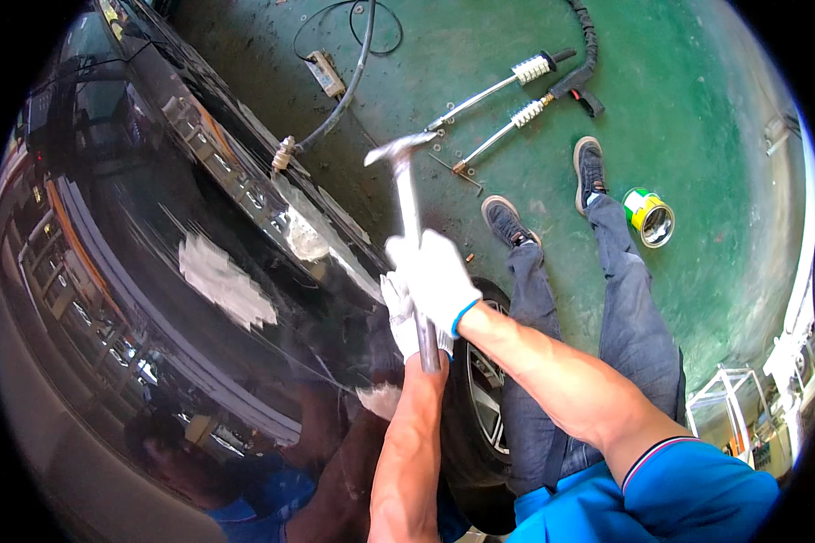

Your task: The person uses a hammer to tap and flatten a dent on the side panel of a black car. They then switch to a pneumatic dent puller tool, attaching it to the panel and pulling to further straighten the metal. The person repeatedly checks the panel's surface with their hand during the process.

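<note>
My right hand, in a white glove with a blue cuff, is closed round the handle of a metal hammer. The hammer's head is raised past the hand and smeared by motion, and the handle's end sticks out below. Behind and below it, my left hand, also in a white glove, is close against the side of a dark, glossy car. Its fingers look closed, but the right hand and handle partly cover them, so anything held there is hidden. Pale sanded or filled patches mark the bodywork.
A car wheel is just right of my left forearm. On the green floor lie two slide-hammer-like pulling tools, a cable and a small power strip. A yellow-green tin stands beside my feet.
</note>
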Demonstrator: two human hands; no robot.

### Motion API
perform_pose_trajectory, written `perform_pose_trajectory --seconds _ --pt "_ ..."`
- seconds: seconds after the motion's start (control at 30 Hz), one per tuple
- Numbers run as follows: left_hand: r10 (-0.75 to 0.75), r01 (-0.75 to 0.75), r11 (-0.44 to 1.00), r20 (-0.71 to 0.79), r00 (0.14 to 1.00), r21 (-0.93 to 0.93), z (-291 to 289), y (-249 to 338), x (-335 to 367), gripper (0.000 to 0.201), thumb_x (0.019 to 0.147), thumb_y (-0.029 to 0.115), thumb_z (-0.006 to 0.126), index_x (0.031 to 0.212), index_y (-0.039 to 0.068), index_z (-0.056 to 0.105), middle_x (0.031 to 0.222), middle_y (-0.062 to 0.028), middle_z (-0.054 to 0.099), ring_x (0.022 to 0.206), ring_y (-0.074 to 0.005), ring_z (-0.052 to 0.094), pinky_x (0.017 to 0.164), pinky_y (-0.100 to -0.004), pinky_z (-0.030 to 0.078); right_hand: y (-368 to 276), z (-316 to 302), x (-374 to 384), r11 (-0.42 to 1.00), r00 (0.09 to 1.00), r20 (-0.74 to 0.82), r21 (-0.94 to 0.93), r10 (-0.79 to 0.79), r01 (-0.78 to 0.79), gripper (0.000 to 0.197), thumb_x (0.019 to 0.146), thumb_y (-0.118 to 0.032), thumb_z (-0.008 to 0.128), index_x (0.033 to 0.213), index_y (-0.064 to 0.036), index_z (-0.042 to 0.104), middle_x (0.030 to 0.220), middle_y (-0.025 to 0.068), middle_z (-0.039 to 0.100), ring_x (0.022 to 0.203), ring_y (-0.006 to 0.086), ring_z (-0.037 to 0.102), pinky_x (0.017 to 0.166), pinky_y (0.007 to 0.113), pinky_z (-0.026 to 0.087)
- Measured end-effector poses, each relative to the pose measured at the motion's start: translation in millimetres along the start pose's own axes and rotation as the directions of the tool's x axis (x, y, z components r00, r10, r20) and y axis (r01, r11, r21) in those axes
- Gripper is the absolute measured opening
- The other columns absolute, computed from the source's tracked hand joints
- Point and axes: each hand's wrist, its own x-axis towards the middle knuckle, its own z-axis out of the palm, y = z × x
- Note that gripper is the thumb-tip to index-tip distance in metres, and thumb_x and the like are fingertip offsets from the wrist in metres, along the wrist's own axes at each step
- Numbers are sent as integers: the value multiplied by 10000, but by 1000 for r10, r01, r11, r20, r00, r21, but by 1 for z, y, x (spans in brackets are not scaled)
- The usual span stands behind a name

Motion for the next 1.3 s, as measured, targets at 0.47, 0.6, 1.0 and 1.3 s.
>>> perform_pose_trajectory --seconds 0.47,0.6,1.0,1.3 --pt "-100 94 995 -327 940 -36 -3 1 -6 398 1110 324 428 1444 124 508 1176 -39 641 1098 -148 629 900 -304 536 2 -4 -1 988 976 167 -84 141 -129 361 986 -324 648 848 4 590 576 73 581 424 191 575 393 358 459" --pt "-43 3 965 -146 988 -263 -25 -13 5 332 1100 370 446 1325 138 521 1096 -15 622 1028 -131 624 856 -278 531 5 7 -8 986 974 166 -88 154 -141 353 989 -316 648 856 1 571 583 69 570 414 177 557 385 343 449" --pt "-101 117 993 -521 847 -2 24 -3 5 218 1047 339 474 966 160 570 806 30 559 722 -118 598 655 -287 514 -4 -6 6 988 976 152 -32 157 -154 393 994 -340 624 799 -1 588 585 80 594 415 174 570 377 336 451" --pt "308 -70 804 -313 898 590 -8 -8 13 256 1089 420 497 1040 187 592 900 10 607 875 -91 639 746 -277 540 -3 3 9 990 993 72 92 98 -105 356 995 -335 637 839 -20 580 587 61 584 419 165 561 388 339 448"
